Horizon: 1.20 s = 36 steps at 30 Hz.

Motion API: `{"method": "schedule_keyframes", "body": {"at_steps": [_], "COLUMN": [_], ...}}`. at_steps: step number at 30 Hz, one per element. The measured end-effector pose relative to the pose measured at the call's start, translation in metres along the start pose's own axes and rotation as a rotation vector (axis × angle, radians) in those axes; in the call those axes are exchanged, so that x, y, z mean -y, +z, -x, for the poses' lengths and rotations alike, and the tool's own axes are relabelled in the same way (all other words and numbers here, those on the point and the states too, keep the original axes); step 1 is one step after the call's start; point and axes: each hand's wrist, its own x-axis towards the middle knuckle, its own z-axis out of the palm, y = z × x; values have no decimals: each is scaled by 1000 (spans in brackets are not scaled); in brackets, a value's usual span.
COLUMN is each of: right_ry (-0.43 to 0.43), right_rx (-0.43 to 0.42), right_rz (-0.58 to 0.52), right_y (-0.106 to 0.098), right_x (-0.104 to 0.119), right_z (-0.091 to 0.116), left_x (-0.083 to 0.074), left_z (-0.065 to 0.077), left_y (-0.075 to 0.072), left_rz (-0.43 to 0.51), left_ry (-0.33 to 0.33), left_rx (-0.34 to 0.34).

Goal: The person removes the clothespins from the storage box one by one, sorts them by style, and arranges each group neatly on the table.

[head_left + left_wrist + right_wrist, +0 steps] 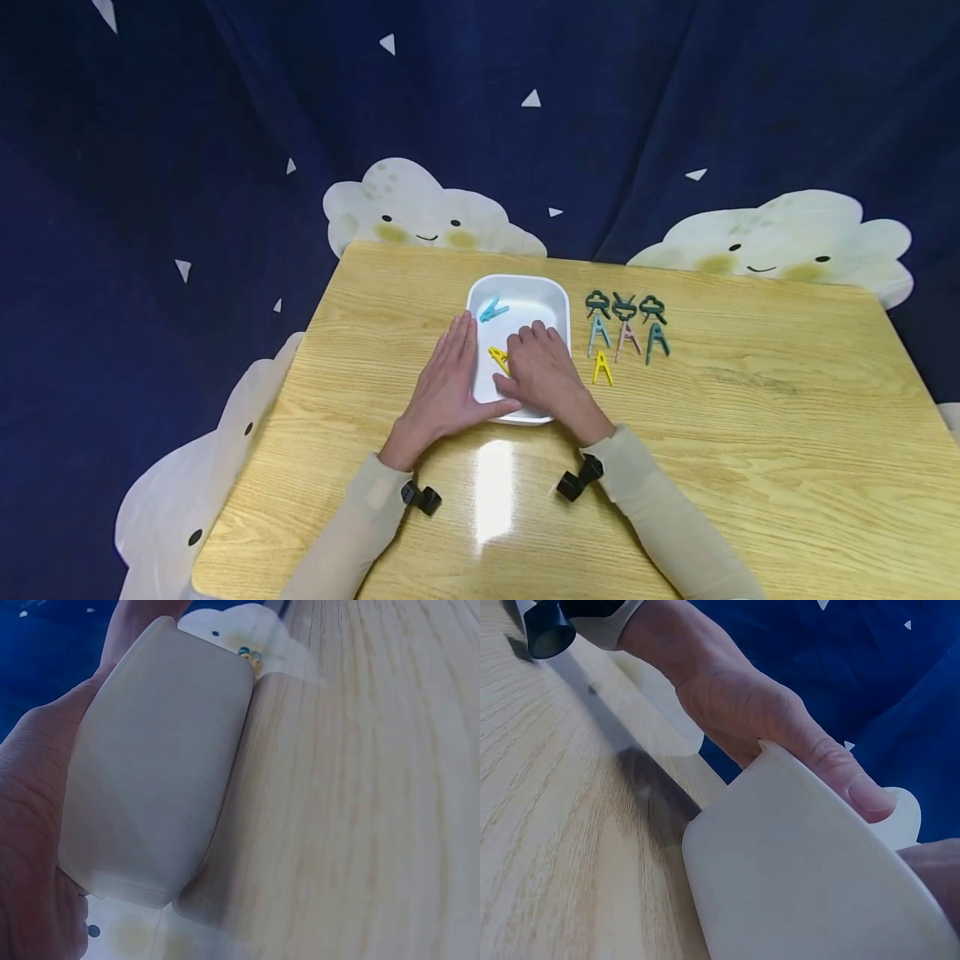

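A white plastic box [517, 286] stands on the table with a light blue clothespin [493, 311] and a yellow clothespin [498, 357] inside. My left hand [444, 392] lies along the box's left wall, fingers straight, its thumb stretched over the near rim. Seen from the right wrist, that thumb [870, 796] rests on the rim at a corner. My right hand [542, 371] reaches down into the box beside the yellow clothespin, its knuckles bent. Its fingertips are hidden beneath it, so I cannot tell whether they hold anything.
Right of the box, several clips lie in rows on the table: dark green cloud-shaped clips [597, 302], a light blue clothespin [598, 333], a pink one [627, 337], a dark green one [657, 340] and a yellow one [602, 367]. A dark blue curtain [465, 125] hangs behind.
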Motion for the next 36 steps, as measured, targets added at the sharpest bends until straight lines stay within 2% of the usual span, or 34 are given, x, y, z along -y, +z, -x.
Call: {"method": "schedule_keyframes", "body": {"at_steps": [5,13,21,36], "right_ry": [31,-26,-98,-95], "right_rx": [31,-13,9,5], "right_rz": [-16,-46,-62,-70], "right_y": [-1,1,0,0], "right_x": [1,-2,-3,-4], "right_z": [2,1,3,3], "left_x": [0,0,0,0], "left_z": [0,0,0,0], "left_y": [0,0,-1,0], "left_rz": [0,0,7,1], "left_ry": [3,4,0,0], "left_rx": [-1,-6,-2,-7]}}
